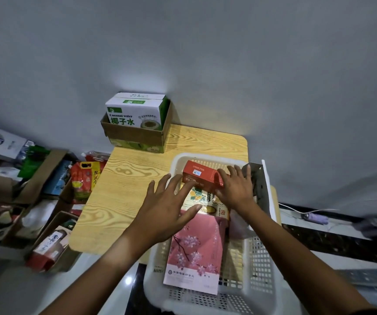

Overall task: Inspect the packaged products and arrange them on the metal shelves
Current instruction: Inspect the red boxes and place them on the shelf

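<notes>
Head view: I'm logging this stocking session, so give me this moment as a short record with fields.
setting: wooden table against a grey wall
basket: white plastic basket on the table's near right corner
basket contents: red box, pink floral package, yellow package partly hidden
left hand: fingers spread, hovering over the basket's left rim, holding nothing
right hand: resting on the red box's right end; grip not clear
table back: coconut water carton in an open cardboard box

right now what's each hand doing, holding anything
Left hand: open, fingers spread above the white basket, holding nothing.
Right hand: on the end of the red box; whether it grips it cannot be told.
</notes>
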